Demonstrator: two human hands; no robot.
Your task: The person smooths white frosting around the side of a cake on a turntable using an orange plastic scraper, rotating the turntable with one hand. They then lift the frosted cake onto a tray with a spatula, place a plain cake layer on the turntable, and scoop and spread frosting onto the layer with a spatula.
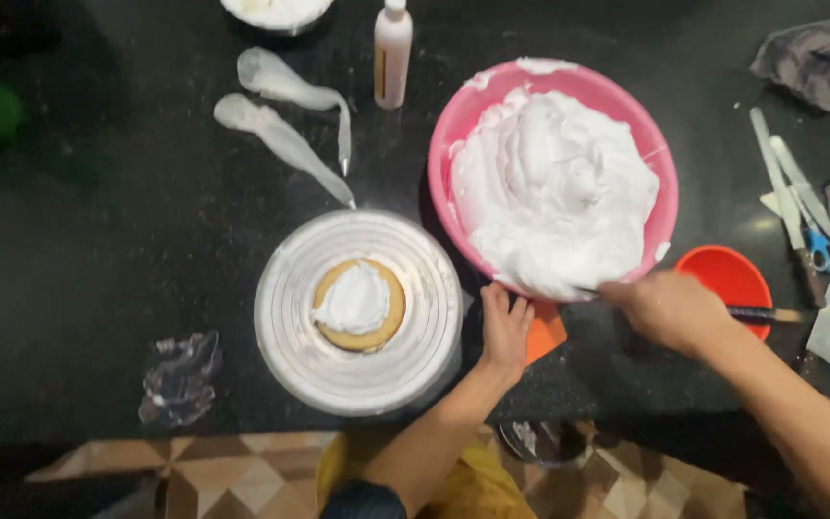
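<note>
Beside the pink bowl [453, 144] of cream, the right hand [667, 309] grips a spatula [761, 313]; the left hand [504, 332] rests flat, fingers loose, on the counter [98, 250].

I see open black countertop [79, 250] along the whole left side, where a hand passes freely, with only a crumpled clear plastic wrap [180, 380] near the front edge. Two slack white piping bags [285, 130] and a white squeeze bottle [392, 53] block the way behind the round white turntable [357, 312]. To the right, the pink plastic bowl of whipped cream [554, 178], small orange bowl [727, 279] and scattered spatulas with blue-handled scissors [799, 207] crowd together, leaving narrow gaps.
</note>
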